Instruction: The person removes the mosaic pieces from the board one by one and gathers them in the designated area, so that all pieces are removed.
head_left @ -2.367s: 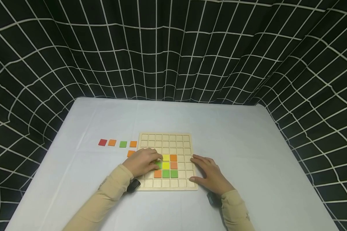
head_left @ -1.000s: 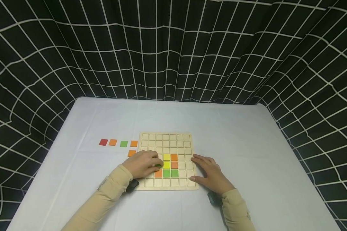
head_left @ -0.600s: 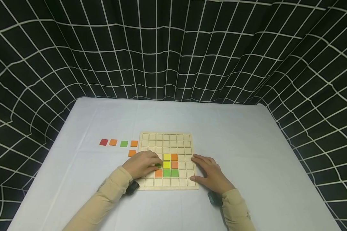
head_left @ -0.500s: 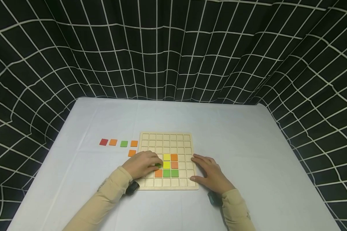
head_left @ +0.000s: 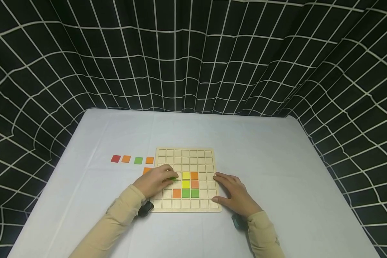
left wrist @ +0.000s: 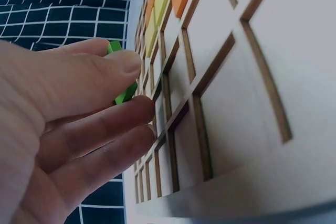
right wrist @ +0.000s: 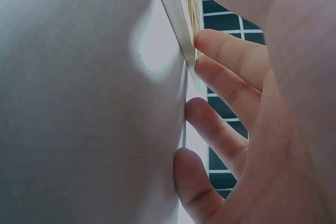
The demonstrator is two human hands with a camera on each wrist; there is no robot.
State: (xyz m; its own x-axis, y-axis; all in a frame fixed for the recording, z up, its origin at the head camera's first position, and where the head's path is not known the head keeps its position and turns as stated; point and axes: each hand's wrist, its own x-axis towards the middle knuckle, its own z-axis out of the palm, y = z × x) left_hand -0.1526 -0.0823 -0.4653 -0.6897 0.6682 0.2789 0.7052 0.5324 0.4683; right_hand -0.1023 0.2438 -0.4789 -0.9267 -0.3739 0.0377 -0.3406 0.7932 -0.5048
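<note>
My left hand (head_left: 156, 180) pinches a green square tile (left wrist: 126, 94) between thumb and fingers, close over the wooden grid board (head_left: 185, 153). In the left wrist view the thumb covers the middle of that tile. Set in the board's cells are two yellow tiles (head_left: 185, 184), an orange tile (head_left: 194, 175), a salmon tile (head_left: 194, 184), two green tiles (head_left: 186, 193) and another orange tile (head_left: 176, 193). The right hand (head_left: 237, 195) lies at the board's right edge, fingers spread; the right wrist view shows some fingertips at the rim and others on the cloth.
Left of the board lie a red tile (head_left: 115, 158), an orange tile (head_left: 126, 159), a green tile (head_left: 138, 160) and another orange tile (head_left: 149, 160) in a row. One more orange tile (head_left: 147, 170) is partly behind the left hand. A gridded black curtain (head_left: 193, 53) surrounds the white table (head_left: 245, 143).
The left hand has lifted the green tile out of its cell left of the lower yellow tile and moved slightly up and left, baring that cell. The right hand stays put.
</note>
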